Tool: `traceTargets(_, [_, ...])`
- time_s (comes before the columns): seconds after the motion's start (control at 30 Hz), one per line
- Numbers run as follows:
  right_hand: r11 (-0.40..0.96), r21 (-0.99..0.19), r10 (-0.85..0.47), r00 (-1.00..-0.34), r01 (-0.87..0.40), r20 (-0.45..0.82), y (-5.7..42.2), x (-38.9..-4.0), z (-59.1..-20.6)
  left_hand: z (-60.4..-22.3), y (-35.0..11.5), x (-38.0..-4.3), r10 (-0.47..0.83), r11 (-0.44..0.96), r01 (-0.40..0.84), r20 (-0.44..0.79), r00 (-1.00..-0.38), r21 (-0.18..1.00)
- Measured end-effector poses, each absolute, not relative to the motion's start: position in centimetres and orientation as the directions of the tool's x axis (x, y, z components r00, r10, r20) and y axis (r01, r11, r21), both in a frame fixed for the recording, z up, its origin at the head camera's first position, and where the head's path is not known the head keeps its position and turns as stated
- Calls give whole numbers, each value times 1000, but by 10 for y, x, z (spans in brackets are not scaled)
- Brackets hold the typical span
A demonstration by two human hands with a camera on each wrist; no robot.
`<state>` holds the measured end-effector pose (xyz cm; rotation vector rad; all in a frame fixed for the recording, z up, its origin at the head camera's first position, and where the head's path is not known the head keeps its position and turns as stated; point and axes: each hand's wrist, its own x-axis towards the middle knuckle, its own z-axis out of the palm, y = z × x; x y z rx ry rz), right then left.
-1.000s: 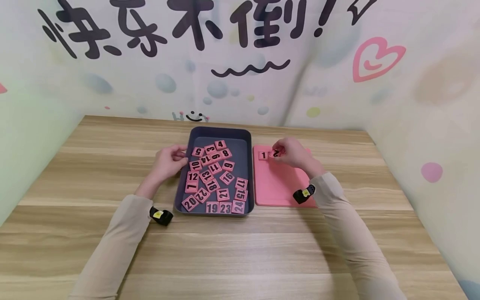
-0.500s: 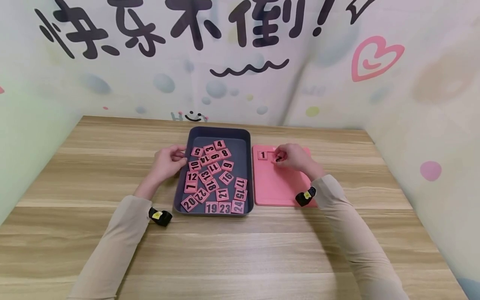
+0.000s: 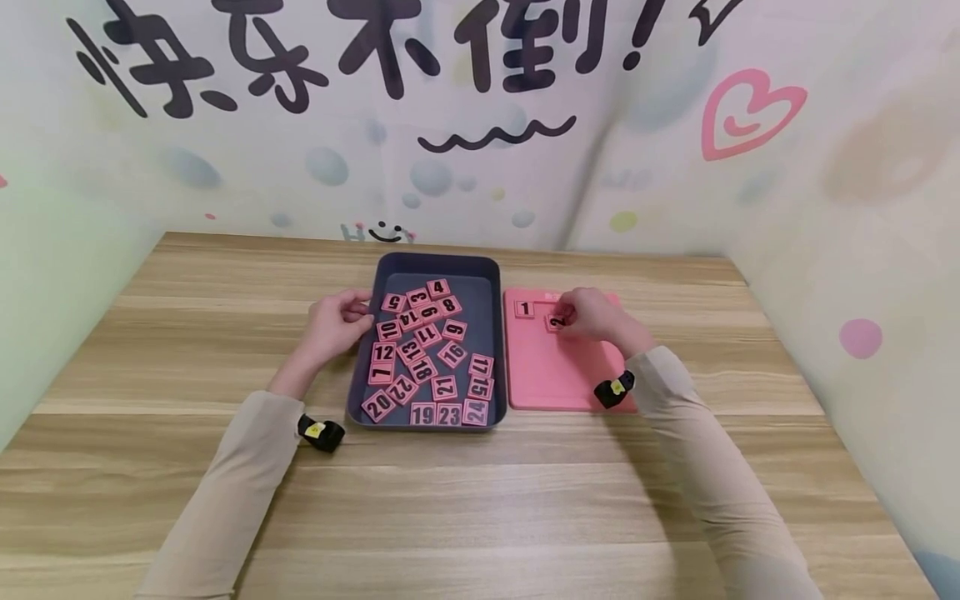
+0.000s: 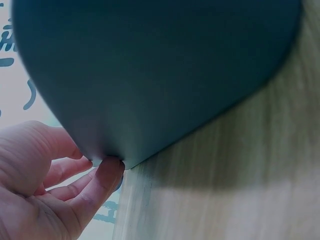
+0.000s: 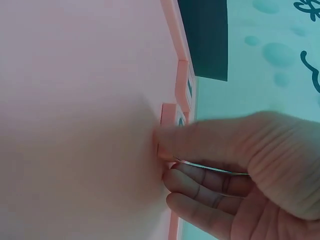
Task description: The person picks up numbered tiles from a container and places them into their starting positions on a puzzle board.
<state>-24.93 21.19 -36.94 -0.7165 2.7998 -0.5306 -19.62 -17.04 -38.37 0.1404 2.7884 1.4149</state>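
My left hand (image 3: pixel 335 325) grips the left side of a dark blue tray (image 3: pixel 491 279), thumb and fingertips at its wall (image 4: pixel 150 75). Many pink square tiles with black numbers lie loose inside, such as the 11 tile (image 3: pixel 428 335). Over a pink board (image 3: pixel 536 375) to the tray's right, my right hand (image 3: pixel 597 318) pinches the number 2 tile (image 3: pixel 553 322), its figure turned sideways. The number 1 tile (image 3: pixel 524 309) sits in the board's upper left corner. In the right wrist view the pinched tile (image 5: pixel 169 114) stands close by the corner tile (image 5: pixel 183 87), thumb across it.
Tray and board stand side by side on a wood-grain table (image 3: pixel 450 517). Behind them rises a wall sheet (image 3: pixel 300 192) printed with large black characters and bubbles. Black camera bands sit on both wrists, the right one (image 3: pixel 613 389) over the board's lower right.
My right hand has moved the number 2 tile a little toward me and to the right, away from the top edge of the board. The left hand stays at the tray.
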Motion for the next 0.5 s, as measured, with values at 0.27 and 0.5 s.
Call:
traceTargets(0.27, [887,-334,-378,-917,-320,-126,205,-244,-366,-384,-170,-196,79,588,73,32,-996,805])
traceTargets(0.5, [910,-337,-315,-932,-243,-180,200,-241,-361,-386,-170,-197,82,588,85,45,-996,804])
